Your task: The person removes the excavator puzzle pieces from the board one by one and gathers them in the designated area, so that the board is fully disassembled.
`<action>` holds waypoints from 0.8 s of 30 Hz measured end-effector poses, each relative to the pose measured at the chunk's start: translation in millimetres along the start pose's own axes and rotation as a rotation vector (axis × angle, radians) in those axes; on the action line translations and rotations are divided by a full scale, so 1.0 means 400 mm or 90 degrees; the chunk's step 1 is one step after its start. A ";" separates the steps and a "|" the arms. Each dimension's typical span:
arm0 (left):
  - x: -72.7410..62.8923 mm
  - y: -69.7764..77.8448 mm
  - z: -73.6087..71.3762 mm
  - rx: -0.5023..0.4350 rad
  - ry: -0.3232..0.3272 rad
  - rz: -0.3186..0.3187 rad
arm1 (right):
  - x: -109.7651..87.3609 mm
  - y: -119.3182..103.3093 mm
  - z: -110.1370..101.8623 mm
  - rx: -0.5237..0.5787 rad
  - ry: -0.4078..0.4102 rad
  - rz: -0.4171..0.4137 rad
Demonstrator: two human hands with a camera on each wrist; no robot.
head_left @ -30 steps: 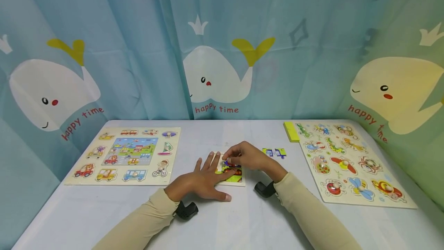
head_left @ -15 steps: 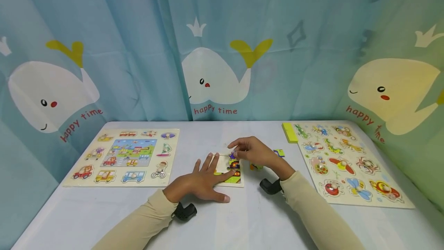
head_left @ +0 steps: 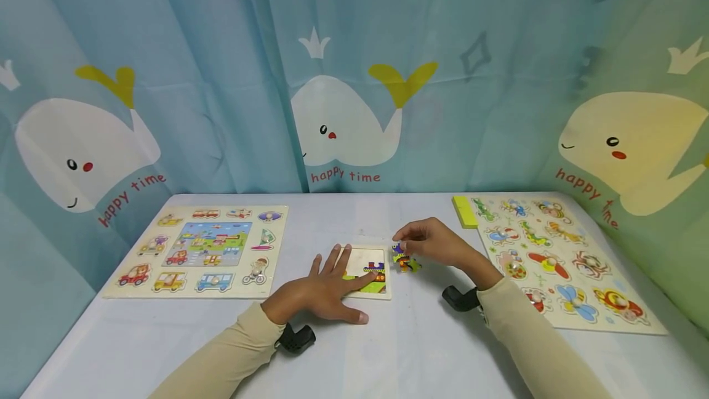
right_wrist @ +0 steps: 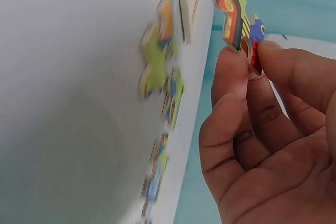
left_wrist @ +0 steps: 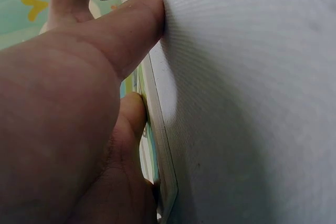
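Observation:
A small wooden puzzle tray [head_left: 361, 254] lies on the table, part bare wood, part colourful pieces [head_left: 378, 276]. My left hand [head_left: 327, 290] rests across its left side with fingers spread; the left wrist view shows the thumb [left_wrist: 139, 22] beside the tray's edge. Just right of the tray my right hand [head_left: 429, 243] pinches a jigsaw piece [right_wrist: 236, 22] between thumb and fingers. It is red, yellow and blue with black stripes, held up off the table. Below it several loose jigsaw pieces [right_wrist: 155, 61] lie on the cloth, partly hidden by this hand in the head view.
At left lies a vehicle peg puzzle board [head_left: 279, 220]; at right, an insect peg puzzle board [head_left: 559, 319]. A yellow block [head_left: 465, 212] touches the insect board's far left corner. A whale-print curtain [head_left: 232, 109] hangs behind the white table [head_left: 327, 220].
My right hand has lifted the jigsaw piece from the tray's upper right and carried it rightward past the edge, baring wood there. My left hand has stayed put.

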State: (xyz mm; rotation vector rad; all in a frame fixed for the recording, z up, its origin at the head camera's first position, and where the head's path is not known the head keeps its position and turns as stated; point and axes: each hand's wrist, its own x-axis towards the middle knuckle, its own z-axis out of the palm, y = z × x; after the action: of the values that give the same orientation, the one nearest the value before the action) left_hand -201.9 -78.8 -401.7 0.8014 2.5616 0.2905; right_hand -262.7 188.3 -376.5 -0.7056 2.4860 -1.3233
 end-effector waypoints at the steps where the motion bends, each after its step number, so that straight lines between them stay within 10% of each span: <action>1: -0.001 0.001 -0.001 -0.001 0.000 -0.002 | -0.005 0.004 -0.005 -0.001 0.002 0.003; 24: -0.009 0.009 -0.010 -0.014 -0.001 -0.006 | -0.067 0.078 -0.092 -0.001 -0.048 0.065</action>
State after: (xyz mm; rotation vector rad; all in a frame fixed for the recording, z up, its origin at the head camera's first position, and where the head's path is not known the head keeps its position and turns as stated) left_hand -199.5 -78.2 -395.6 0.7804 2.5552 0.3140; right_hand -264.6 243.3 -382.3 -0.6086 2.4295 -1.2359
